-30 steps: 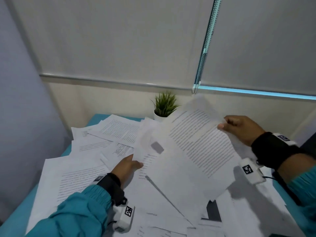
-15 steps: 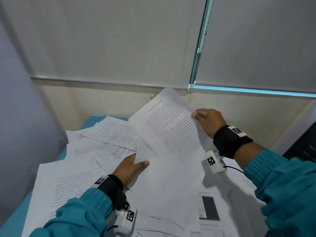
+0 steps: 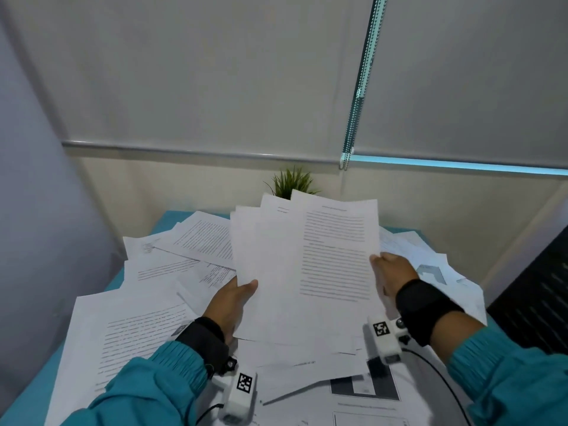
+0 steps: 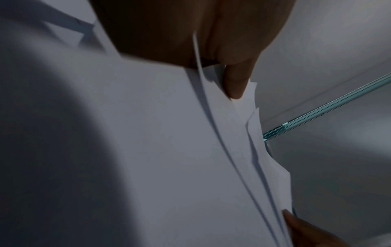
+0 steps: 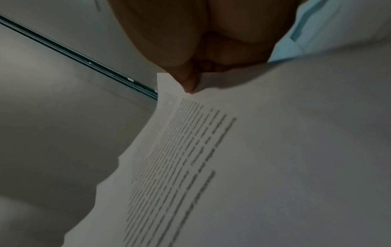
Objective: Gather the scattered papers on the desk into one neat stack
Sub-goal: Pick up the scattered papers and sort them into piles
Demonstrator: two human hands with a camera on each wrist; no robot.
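Observation:
A loose bundle of white printed sheets (image 3: 307, 265) stands nearly upright above the desk, its edges uneven. My left hand (image 3: 233, 299) grips its left edge, thumb on the front; in the left wrist view the thumb presses the fanned sheet edges (image 4: 243, 133). My right hand (image 3: 390, 272) pinches the right edge of the front sheet, the one with lines of text (image 5: 190, 142). More white sheets (image 3: 138, 333) lie scattered flat over the teal desk (image 3: 24, 404), overlapping on the left, far side and right.
A small green potted plant (image 3: 292, 182) stands behind the bundle at the desk's far edge. Grey roller blinds with a bead chain (image 3: 358, 96) cover the window ahead. A dark panel (image 3: 538, 296) stands at the right. A page with a black block (image 3: 365, 385) lies near me.
My right hand has brought its text sheet down and left onto the sheets in my left hand, turning it upright. The two lots now form one bundle.

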